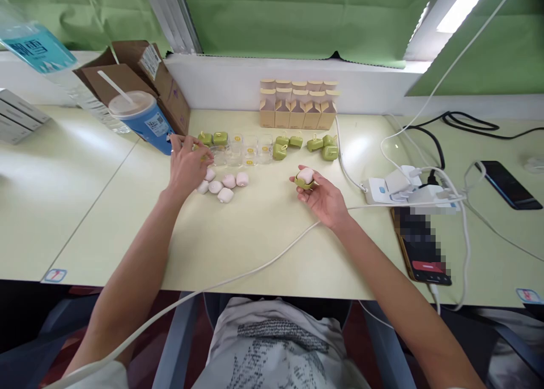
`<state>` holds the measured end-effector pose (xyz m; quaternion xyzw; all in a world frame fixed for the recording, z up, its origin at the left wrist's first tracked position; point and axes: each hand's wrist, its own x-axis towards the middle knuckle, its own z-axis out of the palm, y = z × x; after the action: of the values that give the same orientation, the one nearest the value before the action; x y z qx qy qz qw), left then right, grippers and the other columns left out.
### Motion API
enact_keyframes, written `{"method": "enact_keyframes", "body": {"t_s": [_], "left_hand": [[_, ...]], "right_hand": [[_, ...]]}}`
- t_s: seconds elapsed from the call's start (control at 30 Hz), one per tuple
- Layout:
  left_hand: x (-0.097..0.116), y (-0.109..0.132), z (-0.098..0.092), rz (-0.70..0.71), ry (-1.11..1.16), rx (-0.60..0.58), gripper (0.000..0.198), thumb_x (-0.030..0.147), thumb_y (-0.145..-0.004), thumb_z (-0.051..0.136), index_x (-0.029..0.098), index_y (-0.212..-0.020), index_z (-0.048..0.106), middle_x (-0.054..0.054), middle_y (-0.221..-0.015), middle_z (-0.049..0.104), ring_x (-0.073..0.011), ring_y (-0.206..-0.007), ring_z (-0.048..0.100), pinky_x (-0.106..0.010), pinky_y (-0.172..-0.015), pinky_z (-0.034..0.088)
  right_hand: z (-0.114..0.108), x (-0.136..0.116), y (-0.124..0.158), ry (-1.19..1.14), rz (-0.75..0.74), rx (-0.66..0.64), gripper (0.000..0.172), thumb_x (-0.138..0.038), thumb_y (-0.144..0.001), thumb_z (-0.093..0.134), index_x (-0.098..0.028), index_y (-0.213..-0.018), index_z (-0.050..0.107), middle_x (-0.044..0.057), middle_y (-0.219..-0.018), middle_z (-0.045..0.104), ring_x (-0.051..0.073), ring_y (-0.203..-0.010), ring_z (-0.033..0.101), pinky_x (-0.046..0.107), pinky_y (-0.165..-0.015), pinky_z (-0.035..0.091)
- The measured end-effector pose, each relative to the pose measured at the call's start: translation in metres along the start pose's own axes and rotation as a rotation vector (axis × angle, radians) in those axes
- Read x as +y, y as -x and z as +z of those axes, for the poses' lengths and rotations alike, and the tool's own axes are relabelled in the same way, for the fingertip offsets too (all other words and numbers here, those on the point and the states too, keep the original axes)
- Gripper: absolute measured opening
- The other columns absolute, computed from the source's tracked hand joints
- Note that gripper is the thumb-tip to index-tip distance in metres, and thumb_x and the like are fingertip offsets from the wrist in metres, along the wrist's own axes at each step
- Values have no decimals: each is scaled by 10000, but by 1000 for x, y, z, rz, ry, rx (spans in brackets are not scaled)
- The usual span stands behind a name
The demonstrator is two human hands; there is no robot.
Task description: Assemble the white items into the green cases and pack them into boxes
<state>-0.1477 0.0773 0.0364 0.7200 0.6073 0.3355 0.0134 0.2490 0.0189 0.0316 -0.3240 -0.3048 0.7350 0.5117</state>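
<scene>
My right hand [326,201] holds a small green loop-topped case [304,184] in its fingertips, with a pale pink rounded piece [306,176] sitting in it. My left hand [187,165] reaches over the left end of the rows, fingers stretched out and apart beside green cases [220,138]; whether the fingertips touch one is hard to see. Just below it lie several loose pale pink pieces [229,180]. Small clear plastic boxes [250,150] with yellow stickers stand in rows to its right. More green cases [330,152] are grouped right of those boxes.
Open small cardboard boxes [297,114] line the wall. At left are a blue cup [151,125] with a straw, a brown carton [176,103] and a water bottle [85,97]. A power strip [378,191], phone [420,247] and white cable [255,270] lie rightward and across the front.
</scene>
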Motion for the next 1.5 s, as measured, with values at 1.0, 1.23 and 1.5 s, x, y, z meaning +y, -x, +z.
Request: {"method": "enact_keyframes", "body": {"t_s": [1.0, 1.23, 1.5], "left_hand": [[114, 80, 61, -25, 975, -303, 589, 510, -949, 929, 270, -1364, 585, -141, -1425, 735, -277, -1347, 731, -434, -1077, 597], [118, 83, 60, 70, 913, -272, 491, 445, -989, 897, 326, -1443, 752, -101, -1397, 721, -256, -1329, 692, -411, -1086, 634], [122, 85, 61, 142, 877, -227, 578, 477, -961, 924, 374, -1510, 779, -124, -1327, 738, -271, -1250, 715, -381, -929, 684]], "right_hand": [[-4, 5, 3, 120, -58, -17, 592, -365, -827, 789, -251, -1407, 756, 70, -1174, 828, 226, -941, 748, 384, -834, 639], [2, 14, 9, 475, -280, -99, 625, -506, -821, 1021, -283, -1346, 768, 43, -1135, 779, 183, -871, 719, 312, -662, 643], [6, 21, 13, 582, -280, -157, 680, -592, -743, 1064, -269, -1297, 838, 69, -1176, 785, 235, -1006, 742, 375, -808, 718]]}}
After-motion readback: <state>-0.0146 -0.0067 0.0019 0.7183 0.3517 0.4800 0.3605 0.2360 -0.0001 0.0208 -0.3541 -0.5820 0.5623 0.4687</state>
